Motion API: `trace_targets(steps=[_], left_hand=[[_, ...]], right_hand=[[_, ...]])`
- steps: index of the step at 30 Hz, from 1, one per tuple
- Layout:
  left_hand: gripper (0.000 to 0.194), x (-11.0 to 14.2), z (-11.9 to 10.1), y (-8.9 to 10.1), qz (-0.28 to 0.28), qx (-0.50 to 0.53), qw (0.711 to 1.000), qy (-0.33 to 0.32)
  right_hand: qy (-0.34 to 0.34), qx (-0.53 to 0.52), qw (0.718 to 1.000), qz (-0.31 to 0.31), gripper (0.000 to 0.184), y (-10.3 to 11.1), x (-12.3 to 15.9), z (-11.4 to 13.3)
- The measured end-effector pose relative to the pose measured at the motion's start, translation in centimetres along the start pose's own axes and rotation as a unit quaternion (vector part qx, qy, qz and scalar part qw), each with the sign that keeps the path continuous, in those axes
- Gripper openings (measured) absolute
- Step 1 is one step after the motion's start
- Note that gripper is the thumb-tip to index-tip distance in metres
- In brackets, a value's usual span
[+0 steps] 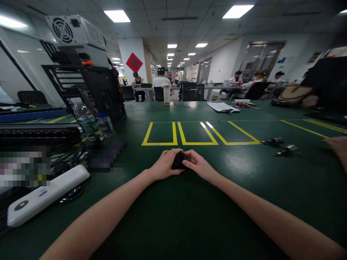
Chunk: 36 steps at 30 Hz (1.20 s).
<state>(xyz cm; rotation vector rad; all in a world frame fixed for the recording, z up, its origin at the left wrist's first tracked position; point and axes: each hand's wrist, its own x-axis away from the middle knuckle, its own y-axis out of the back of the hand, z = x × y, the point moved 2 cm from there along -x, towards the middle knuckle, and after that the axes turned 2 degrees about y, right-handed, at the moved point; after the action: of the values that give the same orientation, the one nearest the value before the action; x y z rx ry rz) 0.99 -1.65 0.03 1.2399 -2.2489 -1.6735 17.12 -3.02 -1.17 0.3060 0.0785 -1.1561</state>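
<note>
Near the middle of the green table [173, 216], a small black box-like object [177, 161] sits between my two hands. My left hand [166, 164] wraps round its left side, thumb towards me. From the right, my right hand [197, 164] pinches the object's right edge with thumb and fingertips. Much of the object is hidden by the fingers, so its exact kind cannot be made out. Just beyond my hands, yellow tape outlines [159, 144] mark the tabletop.
On the left stand a black computer case [101, 90], a water bottle [85, 117], a smaller bottle [106, 124] and a white power strip [48, 195]. Metal tools [289, 150] lie right, near another person's hand [338, 148]. Farther back are a cup [166, 94] and a clipboard [222, 107].
</note>
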Motion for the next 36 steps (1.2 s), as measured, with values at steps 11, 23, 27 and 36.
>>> trace_targets(steps=[11, 23, 27, 36], left_hand=[[0.062, -0.05, 0.00, -0.03, 0.002, -0.005, 1.000, 0.007], [0.062, -0.09, 0.25, -0.24, 0.000, -0.006, 1.000, 0.007], [0.062, -0.08, 0.15, -0.13, 0.003, -0.005, 1.000, 0.012], [0.063, -0.13, 0.20, -0.19, 0.005, -0.003, 1.000, 0.014]], right_hand=[[-0.012, -0.010, 1.000, -0.023, 0.022, -0.02, 0.07, 0.32], [-0.009, -0.033, 0.999, 0.000, 0.028, 0.20, -0.08, -0.16], [-0.031, -0.013, 0.999, -0.010, 0.027, 0.20, -0.01, 0.04], [-0.028, -0.040, 0.998, 0.027, 0.029, 0.36, 0.04, 0.80]])
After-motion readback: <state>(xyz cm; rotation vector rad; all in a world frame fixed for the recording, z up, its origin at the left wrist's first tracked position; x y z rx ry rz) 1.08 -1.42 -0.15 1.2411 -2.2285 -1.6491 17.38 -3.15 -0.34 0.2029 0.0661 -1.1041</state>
